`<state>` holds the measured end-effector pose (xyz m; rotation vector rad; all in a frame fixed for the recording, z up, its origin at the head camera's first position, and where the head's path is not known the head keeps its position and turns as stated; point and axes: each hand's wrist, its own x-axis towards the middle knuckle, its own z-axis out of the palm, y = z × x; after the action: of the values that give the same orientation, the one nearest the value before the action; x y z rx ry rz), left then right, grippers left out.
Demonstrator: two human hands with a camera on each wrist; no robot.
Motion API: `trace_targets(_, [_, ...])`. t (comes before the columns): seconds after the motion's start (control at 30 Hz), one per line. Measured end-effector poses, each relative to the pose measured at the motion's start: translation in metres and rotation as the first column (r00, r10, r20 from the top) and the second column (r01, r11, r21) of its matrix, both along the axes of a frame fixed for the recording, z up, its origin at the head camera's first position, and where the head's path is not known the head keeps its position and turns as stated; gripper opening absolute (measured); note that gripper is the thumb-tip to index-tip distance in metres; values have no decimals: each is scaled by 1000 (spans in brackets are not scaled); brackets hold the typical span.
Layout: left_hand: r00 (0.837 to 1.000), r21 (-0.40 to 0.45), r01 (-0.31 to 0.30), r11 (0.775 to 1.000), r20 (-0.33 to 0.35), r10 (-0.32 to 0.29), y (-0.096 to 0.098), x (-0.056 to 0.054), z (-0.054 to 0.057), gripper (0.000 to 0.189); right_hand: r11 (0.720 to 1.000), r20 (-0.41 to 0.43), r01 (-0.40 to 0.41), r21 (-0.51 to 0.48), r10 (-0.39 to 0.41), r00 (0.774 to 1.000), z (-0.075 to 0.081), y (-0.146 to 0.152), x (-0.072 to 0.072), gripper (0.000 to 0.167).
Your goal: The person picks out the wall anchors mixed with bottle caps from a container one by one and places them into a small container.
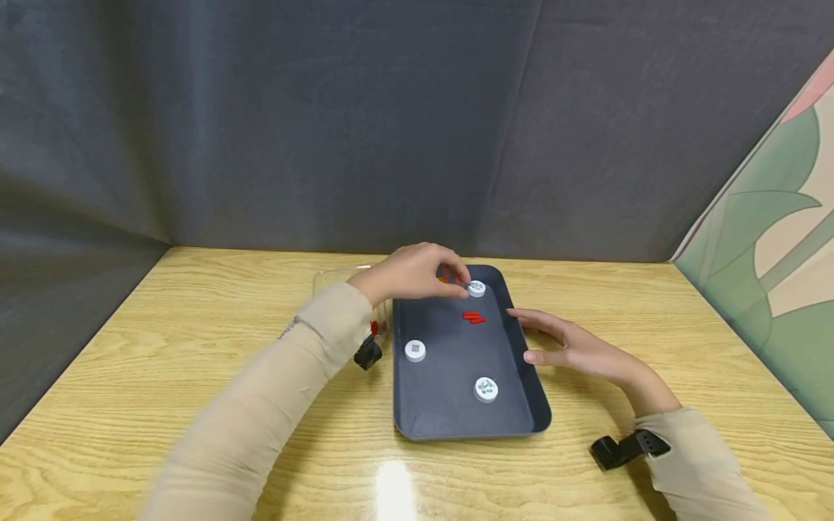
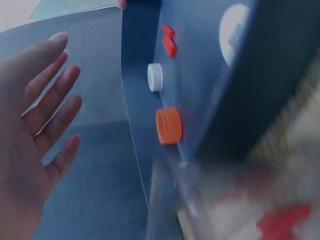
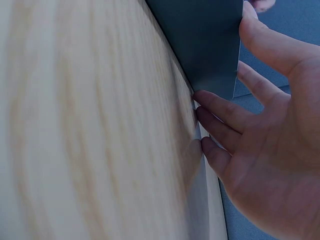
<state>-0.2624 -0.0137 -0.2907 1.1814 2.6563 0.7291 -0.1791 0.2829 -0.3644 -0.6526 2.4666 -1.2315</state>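
My left hand (image 1: 417, 275) is over the far end of a dark grey tray (image 1: 443, 405). In the left wrist view its fingers are loosely bent and hold nothing. Near its fingertips lies a white round cap (image 1: 477, 289), with an orange cap (image 2: 170, 126) beside it, mostly covered by the hand in the head view. Small red sticks (image 1: 473, 317) lie mid-tray. Two more white caps lie closer, one at the left (image 1: 415, 351) and one at the right (image 1: 486, 390). My right hand (image 1: 576, 353), fingers extended, touches the tray's right outer wall.
A clear plastic box (image 1: 326, 277) stands left of the tray, partly behind the left forearm, with red pieces (image 1: 374, 328) inside. The wooden table (image 1: 130, 376) ends at a grey curtain (image 1: 339, 130) behind. A patterned panel (image 1: 782, 239) stands at the right.
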Motion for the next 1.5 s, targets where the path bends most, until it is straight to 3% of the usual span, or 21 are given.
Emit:
trace_targets(0.27, [998, 17, -23, 1000, 63, 22, 19, -6, -6, 25, 1000, 13, 0, 2, 0, 1000, 2, -2, 0, 71])
trace_targets(0.4, [998, 3, -33, 999, 62, 33, 24, -10, -11, 26, 1000, 13, 2, 3, -2, 1000, 2, -3, 0, 71])
trace_targets(0.73, [992, 21, 6, 1000, 129, -9, 33, -16, -24, 26, 1000, 10, 1, 2, -1, 1000, 2, -3, 1, 70])
trace_targets(1.0, [976, 0, 9, 1000, 217, -8, 40, -22, -39, 20, 1000, 15, 5, 0, -5, 1000, 3, -4, 2, 71])
trace_targets(1.5, [983, -144, -26, 989, 174, 51, 42, -23, -52, 13, 1000, 23, 9, -9, -9, 1000, 0, -9, 1, 72])
